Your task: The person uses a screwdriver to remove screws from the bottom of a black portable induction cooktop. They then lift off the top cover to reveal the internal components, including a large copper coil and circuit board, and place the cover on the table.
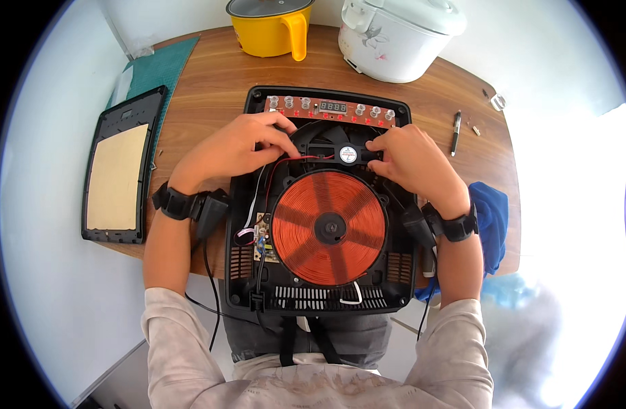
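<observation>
An opened induction cooker base [239,198] lies in front of me, its round copper coil [306,218] exposed. Behind the coil sits a black cooling fan [316,133] with a round white label and a thin red wire. My left hand [248,143] grips the fan's left side between thumb and fingers. On the opposite side my right hand [415,157] has its thumb and finger curled at the fan's edge; the other fingertips are partly hidden. Along the far edge runs a control board [333,116] with a small display and several clear light caps.
At left, the cooker's black top cover [122,112] rests partly on a green cutting mat [180,58]. A yellow pot [262,34] and a white rice cooker [388,48] stand at the back. A pen [456,133] and blue cloth [490,218] are at right.
</observation>
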The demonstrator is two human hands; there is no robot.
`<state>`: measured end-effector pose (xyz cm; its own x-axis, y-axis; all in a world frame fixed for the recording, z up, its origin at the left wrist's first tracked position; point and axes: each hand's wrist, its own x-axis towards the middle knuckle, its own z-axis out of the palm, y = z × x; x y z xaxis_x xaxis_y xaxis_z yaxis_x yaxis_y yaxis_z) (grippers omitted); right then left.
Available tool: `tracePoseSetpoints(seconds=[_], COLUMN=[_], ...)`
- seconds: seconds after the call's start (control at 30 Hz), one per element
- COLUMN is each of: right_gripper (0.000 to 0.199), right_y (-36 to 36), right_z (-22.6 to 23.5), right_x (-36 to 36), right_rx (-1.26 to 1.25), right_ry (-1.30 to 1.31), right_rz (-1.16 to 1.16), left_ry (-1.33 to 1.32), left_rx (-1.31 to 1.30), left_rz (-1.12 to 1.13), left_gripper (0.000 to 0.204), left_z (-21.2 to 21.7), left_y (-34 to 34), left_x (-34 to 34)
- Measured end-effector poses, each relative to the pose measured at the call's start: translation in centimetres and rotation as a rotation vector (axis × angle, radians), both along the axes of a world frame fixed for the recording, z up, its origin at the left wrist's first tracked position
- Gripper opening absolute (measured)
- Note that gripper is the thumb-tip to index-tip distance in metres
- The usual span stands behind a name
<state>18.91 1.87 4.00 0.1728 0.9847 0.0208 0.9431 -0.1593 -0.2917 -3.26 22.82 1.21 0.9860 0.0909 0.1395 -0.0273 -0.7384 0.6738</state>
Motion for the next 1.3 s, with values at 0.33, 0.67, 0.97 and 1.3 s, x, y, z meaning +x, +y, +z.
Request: tracePoseSetpoints(seconds=[0.33, 0.67, 0.97, 1.3], right_gripper=[0.026, 0.038, 0.037, 0.030], right_y=[-0.4, -4.1, -14.3, -14.6], right_z=[-0.5, -1.5, -2.6, -5.7], right_x=[-0.5, -3.2, -9.5, -12.3], right_rx=[0.002, 0.214, 0.381, 0.481], right_ry=[-0.016, -0.011, 0.207, 0.154], right_rz=[-0.053, -0.097, -0.160, -0.235], left_ry=[-0.022, -0.108, -0.170, -0.227], left_rx=[-0.166, 0.150, 0.191, 0.152], left_rz=[0.306, 0.453, 0.557, 0.553], left_gripper=[0.022, 0.024, 0.022, 0.031], left_z=[2.7, 0.9, -0.9, -2.4], left_y=[-3.7, -16.6, -18.0, -15.6], left_x=[-6.8, -13.7, -11.9, -9.7])
